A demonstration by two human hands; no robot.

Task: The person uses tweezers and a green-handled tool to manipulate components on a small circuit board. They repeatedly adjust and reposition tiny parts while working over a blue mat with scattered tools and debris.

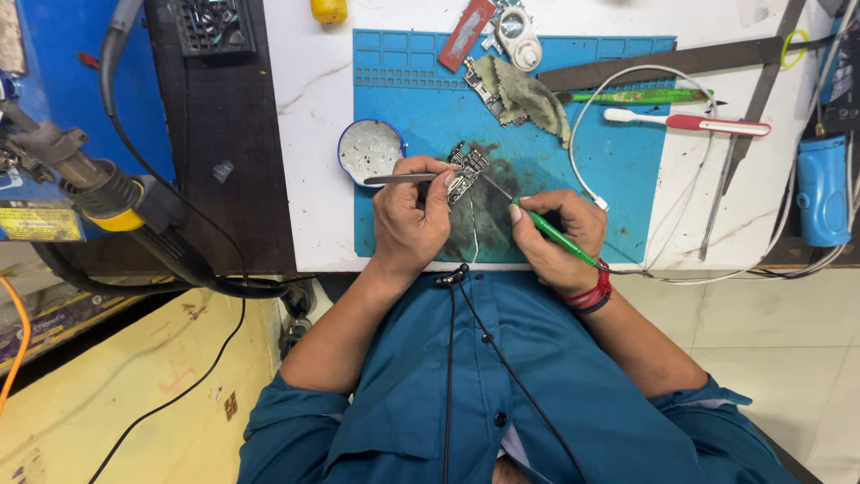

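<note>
Over the blue work mat (618,161), as I watched remotely via the head cam: a small circuit board (467,172) lay near the mat's middle, on a dark smudged patch. My feed showed the left hand (410,215) pinching metal tweezers (403,178) between thumb and forefinger, pressed together, w/ the tips reaching right to the board's left edge; they seemed to touch it, tho the view was too small to be sure. The right hand (560,237) gripped a green-handled probe (548,229) pen-style, fingers closed round the shaft, its thin tip running up-left toward the board. So the board sat just ahead of both hands, up the mat from them; its long axis ran roughly away from the person, tilted slightly right. The left hand was the nearer of the two.

Also on or by the mat: a round blue-rimmed dish (371,149) at its left edge, a stained rag (524,94) toward its top, a white and red toothbrush (690,122) off its right edge, a white cable (591,108) looping across its right side.
</note>
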